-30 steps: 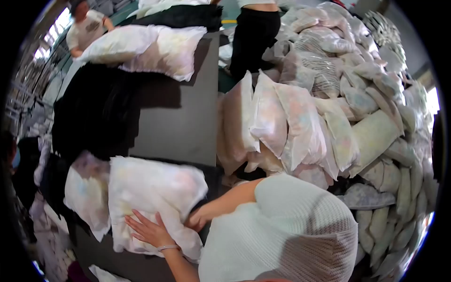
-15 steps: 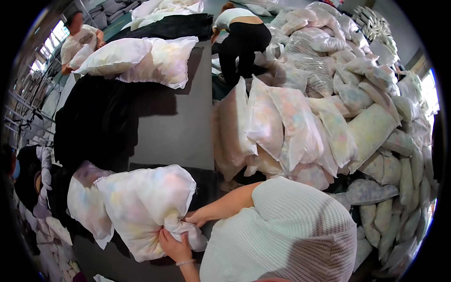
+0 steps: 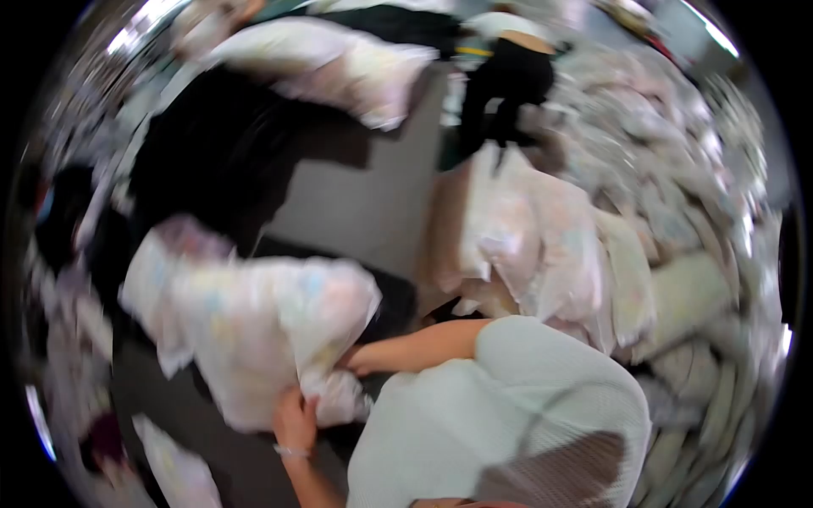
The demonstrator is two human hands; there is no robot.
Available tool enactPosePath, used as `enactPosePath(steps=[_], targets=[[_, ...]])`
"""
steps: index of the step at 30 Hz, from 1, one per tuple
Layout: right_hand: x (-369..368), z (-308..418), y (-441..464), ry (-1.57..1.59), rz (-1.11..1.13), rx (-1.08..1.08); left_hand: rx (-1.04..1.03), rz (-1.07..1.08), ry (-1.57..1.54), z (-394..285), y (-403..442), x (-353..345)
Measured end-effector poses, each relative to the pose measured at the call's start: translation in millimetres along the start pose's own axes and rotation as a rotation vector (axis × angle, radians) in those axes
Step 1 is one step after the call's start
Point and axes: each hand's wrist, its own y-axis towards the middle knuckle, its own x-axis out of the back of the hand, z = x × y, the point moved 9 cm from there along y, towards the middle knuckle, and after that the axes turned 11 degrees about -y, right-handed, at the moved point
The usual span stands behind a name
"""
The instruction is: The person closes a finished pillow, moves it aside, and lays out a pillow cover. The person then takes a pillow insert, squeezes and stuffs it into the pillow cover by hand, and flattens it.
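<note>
A plump white stuffed pillow (image 3: 254, 317), its pale coloured filling showing through the thin cover, lies on the grey table in front of me. At its near corner, my left hand (image 3: 296, 421), a band on its wrist, grips the bunched cloth from the lower side. My right hand (image 3: 357, 361) is closed at the same corner from the upper side, its fingers partly hidden by the fabric. Another similar pillow (image 3: 165, 271) lies against the far side of the held one. The view is smeared by motion.
Stuffed pillows (image 3: 542, 245) stand packed beside the table (image 3: 364, 195), with a large heap of bags (image 3: 644, 127) behind. Black cloth (image 3: 212, 152) and more pillows (image 3: 339, 63) lie farther along the table. A bending person (image 3: 506, 80) is at the heap; another (image 3: 199, 32) is partly visible upper left.
The whole view has shifted and blurred as my head turned. Both hands stay at the pillow's corner. Another white pillow shows more fully at the lower left.
</note>
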Motion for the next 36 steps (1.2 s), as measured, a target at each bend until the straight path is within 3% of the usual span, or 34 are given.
enactPosePath(steps=[1, 2, 3, 4, 5, 6, 7, 10, 12, 13, 15, 17, 18, 20, 21, 23, 25, 27, 29, 30, 31, 32, 34, 35, 36], targets=[[12, -8, -6, -0.018, -0.099, -0.095, 0.032, -0.142, -0.115, -11, -2, 28], [-3, 21, -32, -0.183, -0.077, -0.053, 0.000, -0.344, -0.126, -24, -2, 52], [-7, 22, -22, -0.133, 0.020, 0.017, -0.051, -0.473, -0.073, -29, 3, 59], [-13, 21, -14, -0.125, 0.080, 0.078, -0.065, -0.470, 0.050, -19, 17, 38], [9, -14, 3, -0.195, 0.058, -0.115, -0.035, -0.389, 0.185, 3, 40, -3], [-7, -2, -15, -0.295, 0.203, -0.123, 0.022, -0.293, 0.285, 27, 53, -45], [28, -44, 14, -0.183, 0.169, -0.169, 0.056, -0.262, 0.298, 41, 57, -67], [12, -20, 0, -0.588, 0.252, -0.067, 0.111, -0.324, 0.121, 43, 37, -43], [22, -31, -2, -0.789, 0.319, -0.051, -0.083, -0.410, 0.065, 19, 30, -20], [18, -25, -8, -0.708, 0.251, -0.072, -0.077, -0.434, 0.059, 18, 30, -5], [14, -16, -16, -0.593, 0.145, -0.091, 0.034, -0.492, -0.295, 31, 19, 27], [11, -10, -17, -0.612, 0.142, -0.066, -0.043, -1.024, 0.043, -1, -11, 107], [8, -7, -19, -0.650, 0.158, -0.040, -0.038, -1.033, 0.039, 13, -3, 111], [-1, 3, -20, -0.770, 0.201, 0.043, 0.141, -1.059, 0.126, 57, 14, 113], [-8, 10, -22, -0.873, 0.231, 0.114, 0.136, -1.071, 0.117, 63, 19, 117], [-32, 30, -30, -1.131, 0.304, 0.332, 0.120, -0.811, 0.080, 77, 46, 117], [-59, 45, -43, -1.401, 0.377, 0.577, -0.051, -0.995, -0.039, 78, 35, 151], [-81, 50, -53, -1.601, 0.443, 0.775, -0.296, -1.007, -0.150, 76, 26, 189], [-63, 33, -31, -0.896, 0.319, 0.466, -0.319, -0.906, -0.035, 64, 19, 229], [-38, 5, -1, -1.135, 0.469, 0.151, -0.286, -0.804, -0.328, 70, 19, 241], [-63, 39, -26, -0.666, 0.418, 0.088, -0.284, -0.791, -0.319, 67, 15, 250], [-46, 46, -14, -0.249, 0.397, 0.011, -0.299, -0.616, -0.514, 67, 23, 246], [-55, 96, -31, -0.051, 0.251, 0.088, -0.246, -0.339, -0.724, 58, 35, 221], [-47, 100, -20, 0.037, 0.353, 0.055, -0.231, -0.317, -0.723, 55, 41, 204], [-37, 102, -18, 0.170, 0.337, 0.002, -0.295, -0.390, -0.385, 48, 46, 188]])
